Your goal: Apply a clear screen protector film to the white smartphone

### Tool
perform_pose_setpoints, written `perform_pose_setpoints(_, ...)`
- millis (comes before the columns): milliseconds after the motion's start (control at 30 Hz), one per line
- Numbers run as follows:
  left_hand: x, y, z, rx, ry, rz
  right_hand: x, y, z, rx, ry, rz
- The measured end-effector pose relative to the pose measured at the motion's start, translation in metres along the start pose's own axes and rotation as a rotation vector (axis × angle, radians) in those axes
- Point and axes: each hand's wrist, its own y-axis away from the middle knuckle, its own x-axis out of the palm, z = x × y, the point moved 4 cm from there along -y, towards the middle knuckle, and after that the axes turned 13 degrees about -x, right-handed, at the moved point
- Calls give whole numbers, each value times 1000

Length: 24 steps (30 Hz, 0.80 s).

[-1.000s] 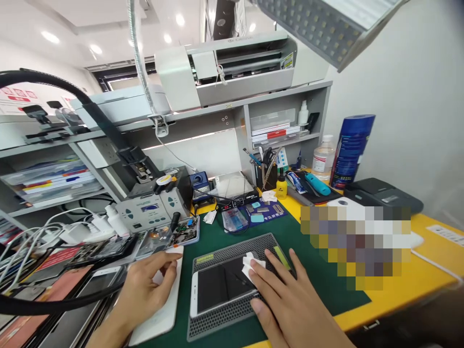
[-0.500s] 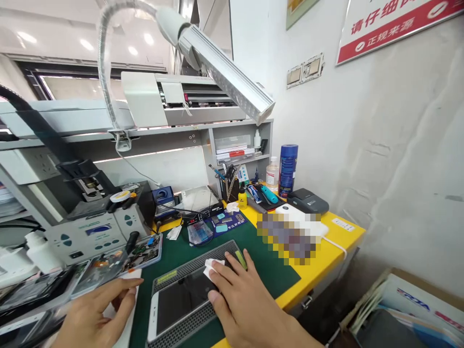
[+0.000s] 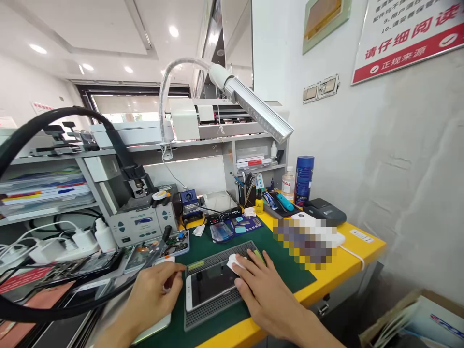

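Right hand: the right hand (image 3: pixel 266 295) lies flat with its fingers spread out. The fingertips press a small white wipe (image 3: pixel 234 261) onto the top right corner of the phone (image 3: pixel 210 287). It pinches nothing.

Left hand: the left hand (image 3: pixel 154 295) is loosely curled just beside the left end of the phone. Its fingertips touch that end. I cannot tell if it grips anything.

Phone: it lies face up, its dark screen showing, on a grey mesh pad (image 3: pixel 213 311). The pad sits on the green mat (image 3: pixel 286 266) on the yellow worktop (image 3: pixel 348 256).

Around: a lamp (image 3: pixel 259 108) on a bendy neck hangs over the worktop. A tray of small parts (image 3: pixel 159 244) sits just left of the pad. A blue can (image 3: pixel 303 179) stands near the wall.

Doing it well: I think the wipe should stay flat under the fingers and slide in slow, even strokes. The left hand should hold the phone steady so it does not slip on the pad.

Changed: half a second ago the left hand was out to the left, away from the phone. Now it is at the phone's end. The right hand stays on the wipe at the same corner. The view has turned a bit left and up.
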Motion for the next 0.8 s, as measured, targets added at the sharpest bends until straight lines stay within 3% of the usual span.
perform_pose_setpoints(533, -1, 5, 1, 17, 16, 39, 9, -11, 1, 45, 117, -2)
perform_pose_setpoints(800, 3, 5, 7, -45, -27, 117, 12, -16, 2, 95, 118, 27)
